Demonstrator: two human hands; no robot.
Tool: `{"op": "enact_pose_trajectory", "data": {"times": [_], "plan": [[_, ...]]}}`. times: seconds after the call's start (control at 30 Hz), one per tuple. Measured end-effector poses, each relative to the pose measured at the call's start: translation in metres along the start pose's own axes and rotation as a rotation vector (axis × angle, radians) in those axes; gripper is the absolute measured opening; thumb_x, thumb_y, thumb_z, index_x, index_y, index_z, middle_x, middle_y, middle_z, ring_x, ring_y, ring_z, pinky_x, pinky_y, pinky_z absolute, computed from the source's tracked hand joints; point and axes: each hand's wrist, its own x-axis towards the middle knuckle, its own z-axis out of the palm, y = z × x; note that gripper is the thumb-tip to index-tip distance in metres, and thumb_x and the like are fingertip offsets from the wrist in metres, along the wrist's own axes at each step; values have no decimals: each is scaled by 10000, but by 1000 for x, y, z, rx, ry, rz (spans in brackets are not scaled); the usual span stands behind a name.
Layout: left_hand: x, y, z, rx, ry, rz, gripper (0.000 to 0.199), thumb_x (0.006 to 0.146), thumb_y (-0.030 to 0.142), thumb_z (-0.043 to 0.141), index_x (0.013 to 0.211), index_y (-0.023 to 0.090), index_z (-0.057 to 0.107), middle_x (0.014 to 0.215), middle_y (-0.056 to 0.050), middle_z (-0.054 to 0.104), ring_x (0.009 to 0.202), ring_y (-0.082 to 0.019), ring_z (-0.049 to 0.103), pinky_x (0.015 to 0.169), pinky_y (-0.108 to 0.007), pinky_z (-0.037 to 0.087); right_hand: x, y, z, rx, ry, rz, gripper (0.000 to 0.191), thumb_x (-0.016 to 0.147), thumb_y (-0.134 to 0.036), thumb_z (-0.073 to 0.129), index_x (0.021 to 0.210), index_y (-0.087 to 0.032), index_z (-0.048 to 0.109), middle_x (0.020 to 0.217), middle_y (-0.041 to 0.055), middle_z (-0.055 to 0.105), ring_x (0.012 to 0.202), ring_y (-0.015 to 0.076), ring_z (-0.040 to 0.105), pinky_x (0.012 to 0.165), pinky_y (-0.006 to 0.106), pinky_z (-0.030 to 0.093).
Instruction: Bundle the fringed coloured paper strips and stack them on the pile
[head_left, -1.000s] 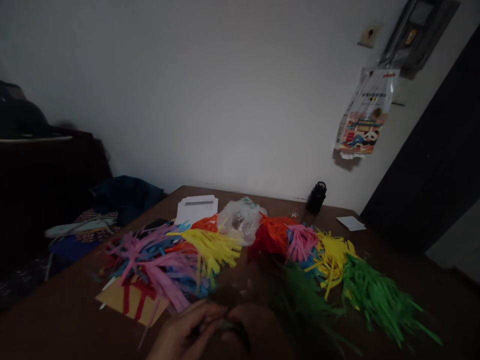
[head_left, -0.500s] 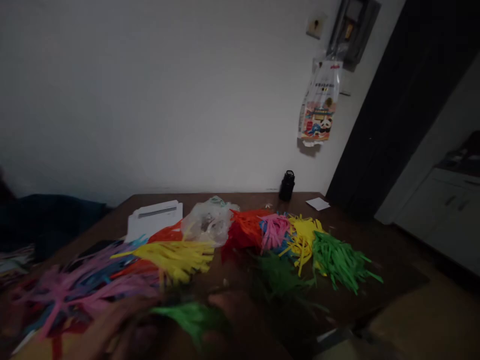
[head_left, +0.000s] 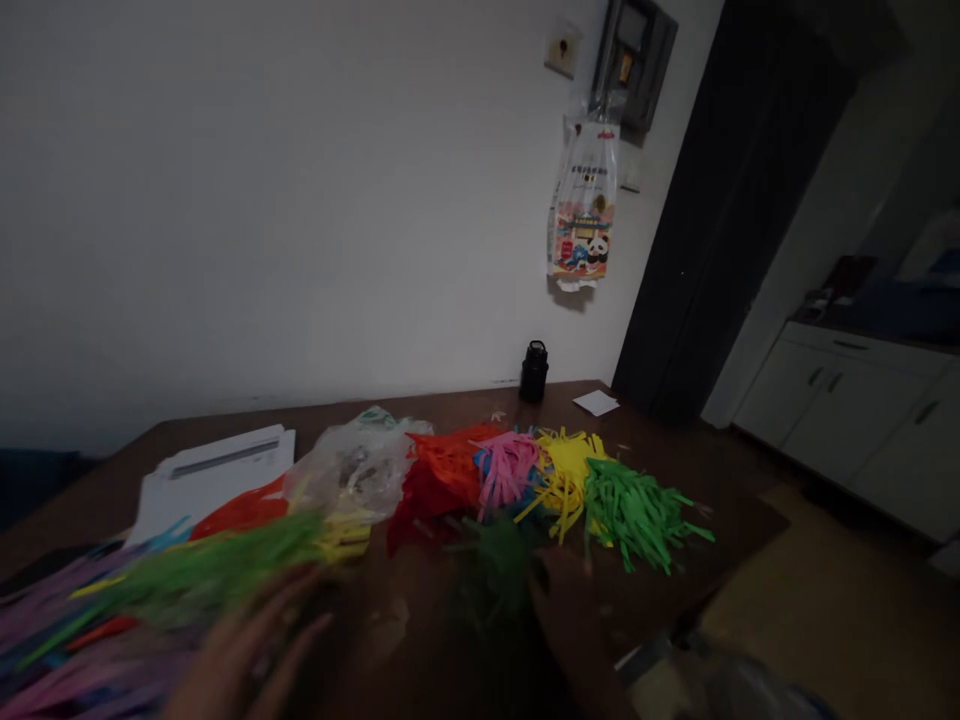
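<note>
Item: bright-green fringed bundle of paper-like strips (head_left: 217,565), blurred, across the yellow fringed bundle (head_left: 349,540). Item: left hand (head_left: 251,640), just beside it; whether gripping, I cannot tell. Item: right hand (head_left: 566,600), at the dark-green fringed bundle (head_left: 495,570); closure likewise unclear. Step, I judge: placing bundles. Next move calls for: a sure pinch on the dark-green one.

Both of this person's hands are bare. The left hand (head_left: 225,655) shows the better of the two, its slender fingers (head_left: 296,655) smeared soft at the edges by blur, dark shadow lying between them. The right hand (head_left: 562,590) is murkier, a dim shape with hazy borders that runs into the gloom toward the wrist. Whether a sleeve starts down there, I can't make out; it's too dark.
</note>
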Motion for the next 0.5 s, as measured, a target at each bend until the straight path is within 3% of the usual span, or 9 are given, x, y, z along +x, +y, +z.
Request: {"op": "enact_pose_trajectory", "data": {"times": [0.13,0.2,0.3,0.4,0.5], "plan": [[0,47,47,-133,-217,275,424,830,253,551,1243,314,627,1291,-47,677,1138,-225,667,921,-311,567,-2,-13,6,76,145,-223,174,835,-112,528,870,-228,652,883,42,696,859,241,635,839,392,433],[-1,67,71,-163,-358,267,546,783,139,529,1295,317,594,1350,-57,637,1165,-216,651,952,-306,546,1,-8,9,71,249,-162,143,858,-193,546,955,-210,649,908,81,695,873,277,635,826,427,441],[-2,82,102,-147,-490,159,633,737,84,516,1322,317,576,1416,-74,577,1197,-244,630,944,-322,547,4,8,15,28,330,-46,340,864,-318,561,1151,-146,619,984,172,701,897,342,652,794,483,463],[-4,87,121,-146,-496,52,675,729,65,506,1364,293,538,1476,-103,502,1204,-257,625,880,-302,572,1,10,17,133,263,-65,344,853,-255,536,1174,-169,626,932,128,721,802,285,676,739,416,503],[-2,90,124,-241,-481,49,615,762,94,507,1351,267,551,1430,-133,538,1137,-235,668,856,-295,582,-7,-9,12,309,181,-106,344,824,-157,543,1147,-215,645,976,82,719,873,238,677,772,349,525]]}}
